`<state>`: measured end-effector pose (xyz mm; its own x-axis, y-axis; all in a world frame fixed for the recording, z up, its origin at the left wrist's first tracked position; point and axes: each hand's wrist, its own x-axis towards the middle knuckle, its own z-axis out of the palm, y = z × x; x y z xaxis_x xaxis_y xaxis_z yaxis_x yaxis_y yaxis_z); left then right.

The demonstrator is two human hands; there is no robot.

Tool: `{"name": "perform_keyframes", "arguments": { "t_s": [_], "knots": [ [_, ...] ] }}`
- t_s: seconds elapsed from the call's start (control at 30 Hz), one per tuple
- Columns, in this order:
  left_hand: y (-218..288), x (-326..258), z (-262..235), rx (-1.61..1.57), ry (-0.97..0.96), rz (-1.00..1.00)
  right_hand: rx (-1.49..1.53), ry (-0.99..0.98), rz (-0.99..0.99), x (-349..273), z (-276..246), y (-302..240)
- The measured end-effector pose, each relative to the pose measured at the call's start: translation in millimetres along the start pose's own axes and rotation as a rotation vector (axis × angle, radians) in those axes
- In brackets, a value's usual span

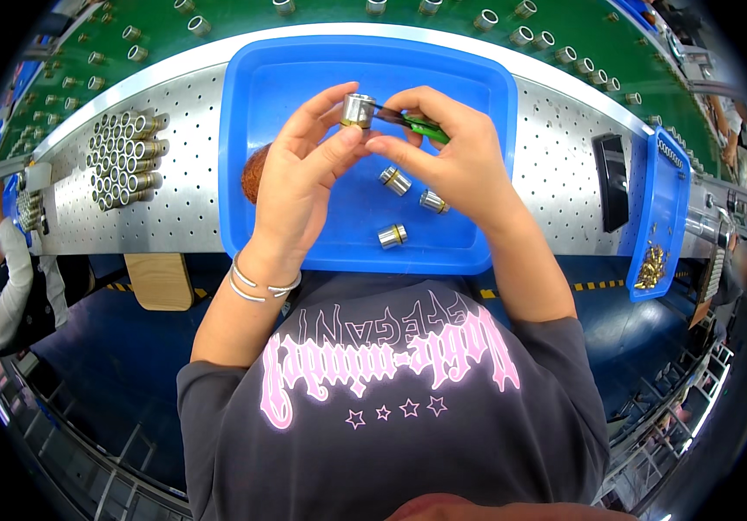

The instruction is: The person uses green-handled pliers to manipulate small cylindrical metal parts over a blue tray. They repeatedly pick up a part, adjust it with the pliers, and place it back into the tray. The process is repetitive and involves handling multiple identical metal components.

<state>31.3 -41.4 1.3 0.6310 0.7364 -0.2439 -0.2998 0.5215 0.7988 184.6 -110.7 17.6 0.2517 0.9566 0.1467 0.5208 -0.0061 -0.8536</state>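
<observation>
Over the blue tray (243, 65), my left hand (297, 178) pinches a shiny metal sleeve (358, 108) upright between thumb and fingers. A thin gold-coloured band shows near its lower end. My right hand (469, 152) is closed around a small green-and-black hand tool (428, 130). The tool's dark tip points left and meets the sleeve's side; its exact kind I cannot make out. Below my hands, several similar sleeves lie in the tray, among them one sleeve (392, 235) near the front. A brown, rough-looking round thing (254, 174) sits at the tray's left wall, partly behind my left wrist.
Left of the tray, a cluster of metal sleeves (122, 161) stands on the perforated metal table (191, 104). A green conveyor (243, 19) with scattered sleeves runs behind. At right are a black holder (611, 182) and a blue bin (640, 291) with small brass parts. Another person (17, 269) is far left.
</observation>
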Motion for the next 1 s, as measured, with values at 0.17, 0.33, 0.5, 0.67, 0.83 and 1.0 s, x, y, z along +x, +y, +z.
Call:
{"name": "perform_keyframes", "arguments": {
  "t_s": [0.17, 0.33, 0.5, 0.67, 0.83, 1.0],
  "knots": [
    [-1, 1, -5, 0.044, -0.044, -0.035, 0.069, -0.04, -0.002, 1, 2, 8],
    [-2, 1, -2, -0.012, -0.023, -0.034, 0.149, 0.043, -0.073, 2, 1, 10],
    [-3, 2, -3, -0.041, -0.052, -0.053, 0.195, 0.075, -0.08, 1, 0, 4],
    [0, 1, -2, -0.084, -0.048, -0.098, 0.268, 0.098, -0.01, 0, 2, 7],
    [-4, 1, -1, 0.07, -0.057, -0.039, 0.105, 0.102, -0.12, -1, 1, 3],
    [-4, 2, -1, 0.136, -0.078, -0.03, 0.001, 0.138, -0.164, -2, 1, 1]
  ]
}}
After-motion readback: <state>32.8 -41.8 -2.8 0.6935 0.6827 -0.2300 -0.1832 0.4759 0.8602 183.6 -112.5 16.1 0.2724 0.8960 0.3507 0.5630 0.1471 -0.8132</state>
